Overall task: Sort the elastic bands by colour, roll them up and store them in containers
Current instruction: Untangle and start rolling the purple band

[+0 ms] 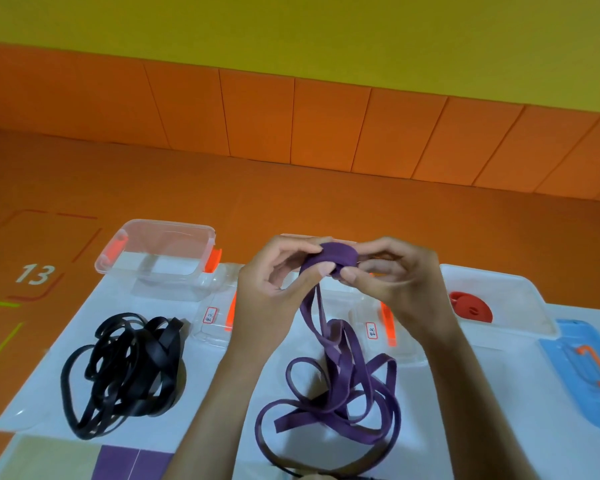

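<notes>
The white tabletop (222, 420) carries everything. At its far left stands an open clear container (160, 261). At the right, another container (520, 303) holds a rolled red band (471, 308), with a blue lid (582, 368) beside it. A heap of black bands (125, 372) lies loose on the left. The purple band (347, 393) sprawls in soft loops in the middle, and one strand rises to a small purple roll (338, 256) held above the tabletop. The left grip (274, 285) and right grip (392, 275) both pinch this roll, thumbs and fingertips curled on it. The band looks light, limp and stretchy. It would likely unwind if let go, so the roll is best held by its flat faces with the tail kept taut.
</notes>
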`<action>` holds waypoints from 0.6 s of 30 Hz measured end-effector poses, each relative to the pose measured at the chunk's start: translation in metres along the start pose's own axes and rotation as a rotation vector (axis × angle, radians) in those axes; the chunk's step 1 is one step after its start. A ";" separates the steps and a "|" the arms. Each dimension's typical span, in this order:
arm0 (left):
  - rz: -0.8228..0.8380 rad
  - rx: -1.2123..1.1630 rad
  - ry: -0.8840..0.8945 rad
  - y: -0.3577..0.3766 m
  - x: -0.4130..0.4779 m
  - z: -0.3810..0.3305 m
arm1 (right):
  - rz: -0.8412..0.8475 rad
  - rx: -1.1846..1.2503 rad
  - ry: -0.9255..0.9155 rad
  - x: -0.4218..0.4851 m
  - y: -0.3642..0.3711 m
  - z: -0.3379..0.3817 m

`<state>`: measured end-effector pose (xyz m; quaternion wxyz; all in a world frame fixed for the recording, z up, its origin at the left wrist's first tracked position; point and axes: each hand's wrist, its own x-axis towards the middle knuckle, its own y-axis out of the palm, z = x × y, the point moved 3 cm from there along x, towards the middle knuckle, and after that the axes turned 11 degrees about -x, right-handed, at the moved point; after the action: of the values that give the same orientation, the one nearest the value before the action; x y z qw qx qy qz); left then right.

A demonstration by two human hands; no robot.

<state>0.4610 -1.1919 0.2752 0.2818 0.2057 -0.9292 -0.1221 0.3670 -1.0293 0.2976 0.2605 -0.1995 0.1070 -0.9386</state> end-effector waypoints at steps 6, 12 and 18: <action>-0.078 -0.062 -0.005 -0.003 0.001 0.003 | -0.055 0.547 0.194 -0.001 0.031 -0.010; 0.001 0.102 -0.166 -0.010 -0.008 0.028 | 0.118 0.302 0.329 -0.012 0.033 -0.050; 0.208 0.447 -0.213 -0.016 -0.014 0.055 | 0.279 0.101 0.368 -0.016 0.030 -0.067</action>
<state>0.4454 -1.1937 0.2187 0.1411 0.1522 -0.9736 0.0946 0.3638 -1.0395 0.2233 0.3737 0.0050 0.1321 -0.9181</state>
